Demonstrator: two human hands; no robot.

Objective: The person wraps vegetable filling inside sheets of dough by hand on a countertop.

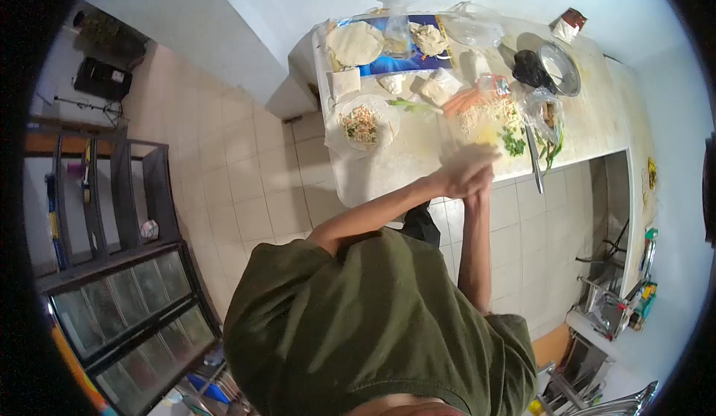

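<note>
Both hands meet at the near edge of the worktable, left hand and right hand overlapping. Fingers blurred and folded over one another; we cannot tell whether they are pressed together or pinching anything.

Nearest food: a pale shredded heap, on the table just beyond the fingertips, straight out from the body. Carrots sit against its far side, left of centre. Chopped green herbs lie to its right, nearer the right hand than the left.

Key relation, as we judge it: heap ahead of both hands, knife off to the right. The knife's long axis runs roughly away from the body, its near end reaching the table's edge; the right hand is the closer one. Green stalks lie just right of the knife.

Well to the left, we note a plate of chopped mix. Farther back, a flat dough round rests on a blue printed mat.
</note>
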